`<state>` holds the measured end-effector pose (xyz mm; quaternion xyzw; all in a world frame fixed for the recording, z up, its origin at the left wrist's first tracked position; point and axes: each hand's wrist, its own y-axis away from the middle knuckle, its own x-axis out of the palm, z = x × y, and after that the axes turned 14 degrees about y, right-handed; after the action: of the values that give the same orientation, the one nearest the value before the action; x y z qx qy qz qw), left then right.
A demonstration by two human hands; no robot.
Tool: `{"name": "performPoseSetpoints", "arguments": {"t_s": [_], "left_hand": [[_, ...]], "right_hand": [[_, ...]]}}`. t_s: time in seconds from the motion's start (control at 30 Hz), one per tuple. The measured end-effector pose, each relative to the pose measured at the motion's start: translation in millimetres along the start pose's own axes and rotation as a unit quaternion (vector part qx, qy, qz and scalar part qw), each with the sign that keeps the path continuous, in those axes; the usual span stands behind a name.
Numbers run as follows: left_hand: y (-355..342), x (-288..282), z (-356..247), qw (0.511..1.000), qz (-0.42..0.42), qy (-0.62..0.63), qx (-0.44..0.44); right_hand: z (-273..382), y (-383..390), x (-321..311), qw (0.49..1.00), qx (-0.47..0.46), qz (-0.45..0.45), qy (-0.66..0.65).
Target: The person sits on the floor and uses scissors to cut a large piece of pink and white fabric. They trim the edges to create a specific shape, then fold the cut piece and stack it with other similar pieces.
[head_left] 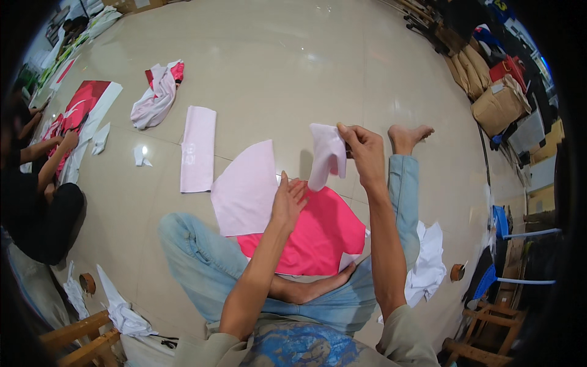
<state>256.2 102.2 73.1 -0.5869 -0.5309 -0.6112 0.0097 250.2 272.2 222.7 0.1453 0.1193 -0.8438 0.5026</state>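
My right hand (365, 150) pinches a pale pink fabric piece (324, 153) by its upper corner. The piece hangs folded over above the floor. Palm turned toward it, my left hand (288, 203) has its fingers apart and holds nothing. Below the hands a bright pink fabric panel (321, 232) lies between my legs, one corner showing its white underside. Beside it to the left is a flat, pale pink fabric panel (244, 189) with a curved edge. A folded pale pink fabric strip (199, 153) lies further left.
Crumpled pink-and-red fabric (158, 95) lies far left. Another person (43, 183) cuts red fabric (76, 113) there. White cloth (428, 260) is beside my right leg; tape rolls (457, 272) sit on the tiles. Brown packages (501, 105) and a wooden stool (489, 330) stand right.
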Motion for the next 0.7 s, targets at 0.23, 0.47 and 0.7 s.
{"name": "performPoseSetpoints", "arguments": {"t_s": [0.23, 0.47, 0.7], "left_hand": [[73, 34, -23, 0.956, 0.251, 0.145, -0.045], [100, 16, -47, 0.975, 0.197, -0.048, -0.088], [105, 33, -45, 0.943, 0.246, -0.074, -0.21]], "right_hand": [[55, 46, -11, 0.995, 0.024, 0.026, -0.089], [75, 60, -18, 0.993, 0.0, 0.037, -0.109], [106, 74, -28, 0.992, -0.009, 0.036, -0.12]]}}
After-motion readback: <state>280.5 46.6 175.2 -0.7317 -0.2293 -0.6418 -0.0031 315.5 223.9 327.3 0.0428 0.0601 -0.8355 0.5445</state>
